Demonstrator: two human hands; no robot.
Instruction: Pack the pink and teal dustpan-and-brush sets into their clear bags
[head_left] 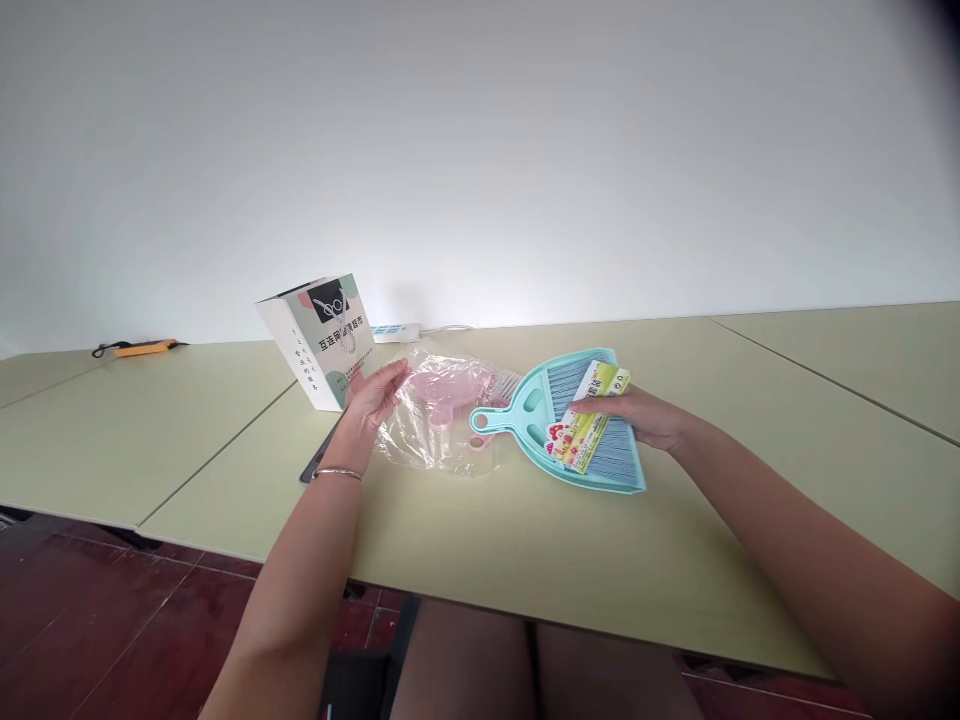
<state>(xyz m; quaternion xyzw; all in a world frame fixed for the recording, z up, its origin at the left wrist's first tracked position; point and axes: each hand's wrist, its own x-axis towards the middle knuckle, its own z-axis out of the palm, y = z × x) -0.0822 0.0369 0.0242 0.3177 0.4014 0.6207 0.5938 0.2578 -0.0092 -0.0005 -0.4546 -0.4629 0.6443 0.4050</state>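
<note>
My right hand grips a mint-green dustpan by its wide end, thumb on top. A brush with grey-blue bristles is nested in the pan, and a colourful card label lies across it under my thumb. My left hand pinches the edge of a clear plastic bag on the table. A pink plastic item shows through the film. Whether it lies inside the bag or under it, I cannot tell. The dustpan's handle points left, over the bag's right side.
A printed paper gift bag stands tilted behind my left hand. Partly hidden by my left wrist is a dark flat object. A white power strip sits by the wall, and an orange item with a black strap lies far left on the table.
</note>
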